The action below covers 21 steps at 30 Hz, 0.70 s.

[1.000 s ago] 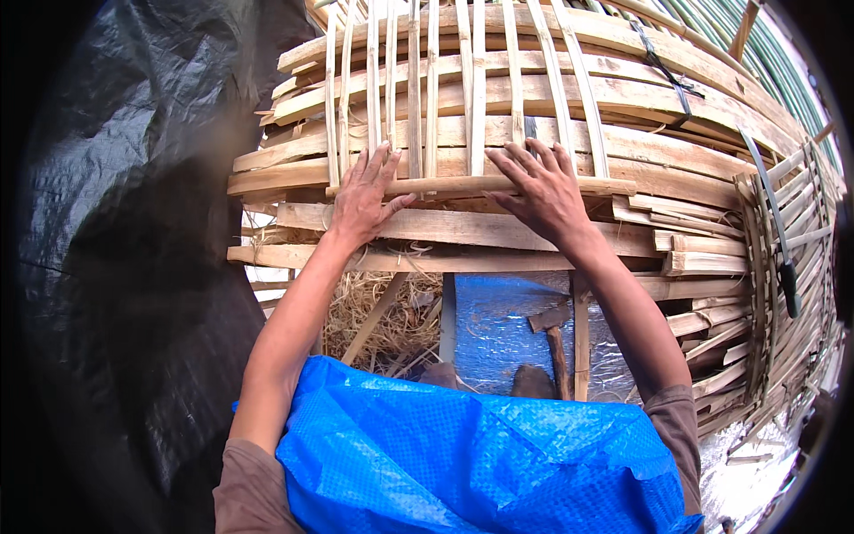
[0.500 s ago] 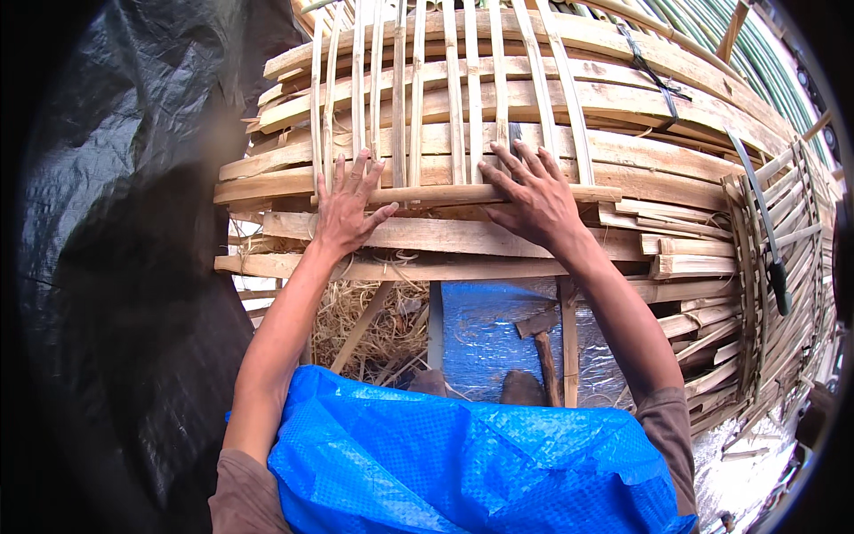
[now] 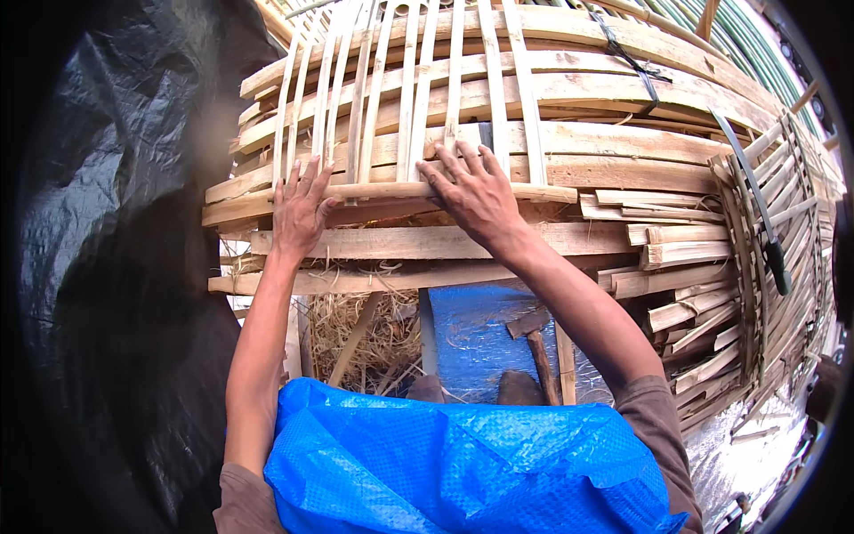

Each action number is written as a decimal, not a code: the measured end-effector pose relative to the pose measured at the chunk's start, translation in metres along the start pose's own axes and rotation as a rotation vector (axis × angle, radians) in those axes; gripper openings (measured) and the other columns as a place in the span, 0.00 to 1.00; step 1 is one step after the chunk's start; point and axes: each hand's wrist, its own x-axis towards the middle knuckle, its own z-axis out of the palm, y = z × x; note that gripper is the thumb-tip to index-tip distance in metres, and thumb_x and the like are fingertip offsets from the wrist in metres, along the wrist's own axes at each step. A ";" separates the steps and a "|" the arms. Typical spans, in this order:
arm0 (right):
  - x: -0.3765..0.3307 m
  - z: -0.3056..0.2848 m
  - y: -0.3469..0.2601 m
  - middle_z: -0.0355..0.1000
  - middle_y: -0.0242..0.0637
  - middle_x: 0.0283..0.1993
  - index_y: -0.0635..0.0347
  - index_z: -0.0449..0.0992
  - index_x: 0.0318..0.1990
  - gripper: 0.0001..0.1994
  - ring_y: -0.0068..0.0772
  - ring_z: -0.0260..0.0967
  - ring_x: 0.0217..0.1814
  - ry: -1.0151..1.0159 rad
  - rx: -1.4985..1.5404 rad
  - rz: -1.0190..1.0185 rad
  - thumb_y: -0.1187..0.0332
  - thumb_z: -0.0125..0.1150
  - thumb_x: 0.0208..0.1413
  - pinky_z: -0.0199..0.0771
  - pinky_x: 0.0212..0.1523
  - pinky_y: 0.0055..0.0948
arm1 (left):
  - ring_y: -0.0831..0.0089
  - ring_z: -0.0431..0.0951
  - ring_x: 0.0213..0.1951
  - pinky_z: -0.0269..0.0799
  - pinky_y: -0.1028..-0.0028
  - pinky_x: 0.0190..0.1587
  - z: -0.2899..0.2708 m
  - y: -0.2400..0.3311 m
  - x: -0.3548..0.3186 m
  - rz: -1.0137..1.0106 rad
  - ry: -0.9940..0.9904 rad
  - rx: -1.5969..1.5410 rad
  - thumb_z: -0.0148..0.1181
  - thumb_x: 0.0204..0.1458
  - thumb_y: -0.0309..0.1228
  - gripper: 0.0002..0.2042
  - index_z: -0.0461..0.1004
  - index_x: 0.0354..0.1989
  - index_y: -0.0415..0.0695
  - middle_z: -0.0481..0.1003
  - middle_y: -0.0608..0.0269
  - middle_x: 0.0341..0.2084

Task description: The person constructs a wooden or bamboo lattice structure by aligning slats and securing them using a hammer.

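My left hand [image 3: 301, 216] lies with spread fingers over the left end of a thin crosswise bamboo rod [image 3: 378, 190]. Near the rod's middle, my right hand [image 3: 474, 198] rests with its fingers apart, several of them reaching over the strips. Several narrow pale bamboo strips [image 3: 367, 116] run away from the rod, side by side with uneven gaps. Rod and strips lie on top of long split wooden slats [image 3: 623, 138]. My palms hide part of the rod, and neither hand wraps around anything.
Black sheeting [image 3: 116, 222] hangs at the left. At the right, a long-bladed knife [image 3: 752, 182] with a dark handle sits by bundled split bamboo [image 3: 685, 245]. Below lie shavings [image 3: 391, 343] and a wooden-handled hatchet-like tool [image 3: 541, 365]. Blue woven sheeting [image 3: 463, 463] covers my lap.
Both hands have shifted left, and the rod with its strips has slid left across the slats along with them. The view has also moved slightly.
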 end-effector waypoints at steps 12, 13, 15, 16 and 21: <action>-0.153 -0.070 -0.056 0.72 0.43 0.54 0.56 0.76 0.50 0.18 0.48 0.69 0.57 0.046 0.497 0.205 0.66 0.68 0.52 0.70 0.57 0.43 | 0.55 0.56 0.73 0.46 0.50 0.74 -0.028 0.162 0.085 0.463 0.079 -0.248 0.50 0.66 0.40 0.20 0.67 0.66 0.54 0.63 0.62 0.69; -0.181 -0.069 -0.055 0.72 0.42 0.53 0.56 0.77 0.50 0.18 0.47 0.70 0.55 0.004 0.538 0.285 0.68 0.69 0.50 0.71 0.54 0.43 | 0.57 0.61 0.70 0.51 0.49 0.72 -0.020 0.168 0.096 0.457 0.125 -0.275 0.48 0.67 0.43 0.18 0.70 0.62 0.56 0.66 0.63 0.67; -0.233 -0.066 -0.052 0.72 0.42 0.52 0.56 0.77 0.50 0.19 0.47 0.71 0.52 -0.063 0.560 0.452 0.70 0.69 0.49 0.72 0.51 0.43 | 0.56 0.60 0.71 0.51 0.48 0.72 -0.004 0.173 0.109 0.386 0.110 -0.343 0.46 0.68 0.45 0.19 0.71 0.62 0.56 0.66 0.63 0.67; -0.256 -0.069 -0.053 0.72 0.42 0.52 0.57 0.77 0.50 0.19 0.48 0.71 0.52 -0.087 0.532 0.553 0.71 0.69 0.48 0.73 0.51 0.43 | 0.56 0.60 0.71 0.51 0.47 0.72 0.000 0.178 0.114 0.359 0.104 -0.382 0.45 0.68 0.47 0.19 0.71 0.62 0.56 0.65 0.62 0.68; -0.319 -0.080 -0.064 0.68 0.52 0.55 0.62 0.71 0.56 0.26 0.56 0.67 0.54 -0.181 0.371 0.713 0.67 0.70 0.48 0.70 0.54 0.47 | 0.52 0.55 0.73 0.48 0.46 0.72 0.004 0.178 0.112 0.463 0.038 -0.191 0.49 0.63 0.58 0.26 0.66 0.68 0.70 0.60 0.59 0.71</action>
